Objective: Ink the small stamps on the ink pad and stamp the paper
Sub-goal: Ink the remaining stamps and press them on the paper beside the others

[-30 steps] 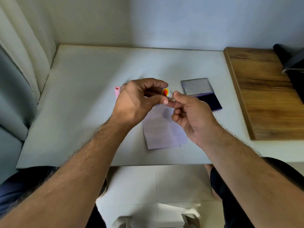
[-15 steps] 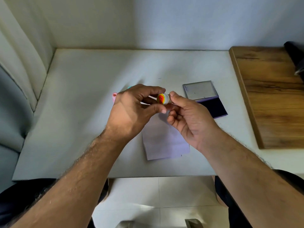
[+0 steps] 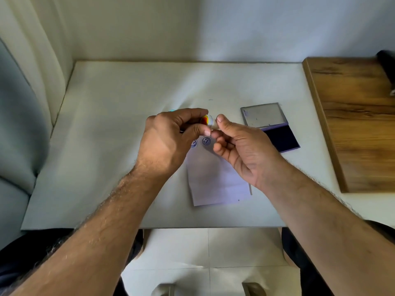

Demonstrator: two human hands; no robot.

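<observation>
Pale curtain (image 3: pixel 32 60) at nine o'clock, grey cushion (image 3: pixel 15 129) below it, plain wall behind. Off-white tabletop (image 3: pixel 106 124) across the middle, tiled floor (image 3: pixel 175 248) visible at six o'clock. Left hand (image 3: pixel 168 142) curled, pinching a small stamp (image 3: pixel 205 120) with an orange-and-yellow top between thumb and forefinger, held above the tabletop. Right hand (image 3: pixel 241 150) just beside at three o'clock of the stamp, thumb and bent fingers gripping a whitish cap (image 3: pixel 212 122) touching the stamp. Under both hands, a sheet of paper (image 3: pixel 215 180) bearing two round blue prints (image 3: pixel 206 141) near its far edge. At two o'clock of the paper, an ink pad (image 3: pixel 282 136) lying open, lid flat behind the dark pad. Wooden board (image 3: pixel 359 124) at the far right. Compared with half a second earlier: blue prints now uncovered between the hands, a pink item beside the left hand now out of sight.
</observation>
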